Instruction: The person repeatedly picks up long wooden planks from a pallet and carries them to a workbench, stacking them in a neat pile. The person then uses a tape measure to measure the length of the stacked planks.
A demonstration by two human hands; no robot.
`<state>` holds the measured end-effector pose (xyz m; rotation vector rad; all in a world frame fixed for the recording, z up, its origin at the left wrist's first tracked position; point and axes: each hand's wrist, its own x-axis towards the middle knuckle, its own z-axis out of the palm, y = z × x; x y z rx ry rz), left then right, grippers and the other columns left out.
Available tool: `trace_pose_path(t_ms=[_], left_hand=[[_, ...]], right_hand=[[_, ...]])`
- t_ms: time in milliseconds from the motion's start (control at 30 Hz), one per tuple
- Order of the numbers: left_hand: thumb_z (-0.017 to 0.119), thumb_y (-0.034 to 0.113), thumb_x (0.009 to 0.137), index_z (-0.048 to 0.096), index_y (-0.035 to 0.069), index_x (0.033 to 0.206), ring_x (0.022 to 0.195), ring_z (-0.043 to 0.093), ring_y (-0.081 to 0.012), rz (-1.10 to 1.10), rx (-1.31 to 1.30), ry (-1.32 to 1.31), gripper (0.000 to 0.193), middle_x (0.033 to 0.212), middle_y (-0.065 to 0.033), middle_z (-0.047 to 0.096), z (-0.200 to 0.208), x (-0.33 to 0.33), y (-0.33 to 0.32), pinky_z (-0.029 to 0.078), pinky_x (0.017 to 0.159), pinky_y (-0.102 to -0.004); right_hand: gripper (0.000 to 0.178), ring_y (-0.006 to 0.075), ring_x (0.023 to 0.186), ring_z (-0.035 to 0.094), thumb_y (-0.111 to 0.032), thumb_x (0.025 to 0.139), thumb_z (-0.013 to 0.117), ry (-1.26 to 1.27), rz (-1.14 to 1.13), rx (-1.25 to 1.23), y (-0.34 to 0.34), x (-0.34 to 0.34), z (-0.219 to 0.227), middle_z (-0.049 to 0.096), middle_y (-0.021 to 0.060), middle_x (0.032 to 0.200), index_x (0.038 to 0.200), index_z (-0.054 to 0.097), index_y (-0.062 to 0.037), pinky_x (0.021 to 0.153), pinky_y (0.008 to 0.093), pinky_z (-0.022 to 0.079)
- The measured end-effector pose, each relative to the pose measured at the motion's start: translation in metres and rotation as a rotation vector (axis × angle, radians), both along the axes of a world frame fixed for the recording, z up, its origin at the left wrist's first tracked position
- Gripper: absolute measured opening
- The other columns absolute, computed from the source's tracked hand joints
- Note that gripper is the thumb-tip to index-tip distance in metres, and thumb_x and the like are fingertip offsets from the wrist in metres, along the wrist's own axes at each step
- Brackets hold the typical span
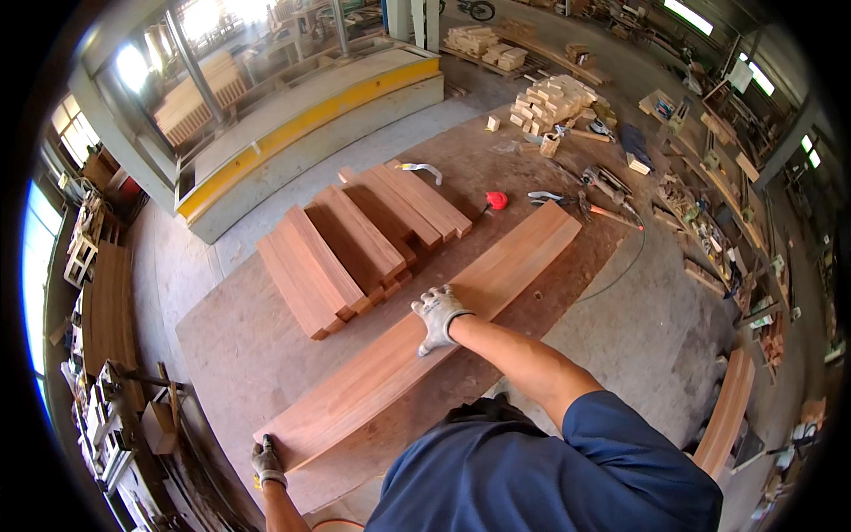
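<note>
A long reddish-brown wooden board [372, 377] lies slantwise across the brown work table, from near left to far right. My left hand [267, 462], in a grey glove with dark fingertips, grips the board's near left end; part of its fingers is hidden. My right hand [438, 318], gloved as well, rests on top of the board around its middle, fingers spread. Beyond the board lies a stack of shorter planks [355, 235] of the same reddish wood, set side by side in layers.
A red tape measure [496, 201], pliers [544, 197] and a hammer [612, 214] lie past the board's far end. Small pale wood blocks [554, 102] are heaped at the table's far side. A machine with a yellow stripe [310, 127] stands behind. Timber [729, 412] leans at right.
</note>
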<state>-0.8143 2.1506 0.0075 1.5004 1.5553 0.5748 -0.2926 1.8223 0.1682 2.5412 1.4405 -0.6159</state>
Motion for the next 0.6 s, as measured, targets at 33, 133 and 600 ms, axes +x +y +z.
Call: trace_pose_path(t_ms=[33,133,600], left_hand=[[0.07,0.028,0.093,0.055,0.013,0.072,0.058,0.03,-0.0063,0.003,-0.002,0.006,0.031,0.063,0.0089,0.039,0.001,-0.001,-0.001,0.026,0.049,-0.0283],[0.07,0.028,0.093,0.054,0.012,0.071,0.058,0.029,-0.0065,-0.047,0.082,0.009,0.032,0.062,0.009,0.038,-0.002,-0.005,0.002,0.025,0.049,-0.0291],[0.07,0.031,0.093,0.054,0.01,0.068,0.059,0.03,-0.0089,-0.038,0.042,0.154,0.036,0.061,0.007,0.04,0.02,0.007,-0.032,0.03,0.049,-0.032]], right_hand=[[0.103,0.0325,0.137,0.039,-0.066,0.062,0.078,-0.001,0.003,0.001,0.0,0.0,-0.001,0.048,0.0138,0.143,0.142,0.046,-0.0098,0.114,0.0525,0.027],[0.102,0.0319,0.137,0.04,-0.066,0.062,0.078,-0.008,0.003,0.0,0.002,-0.001,-0.001,0.049,0.0135,0.143,0.141,0.046,-0.01,0.115,0.0523,0.027],[0.095,0.033,0.127,0.049,-0.067,0.055,0.078,-0.028,0.04,0.015,-0.006,0.002,0.007,0.056,0.0157,0.132,0.127,0.058,-0.0089,0.106,0.051,0.035]])
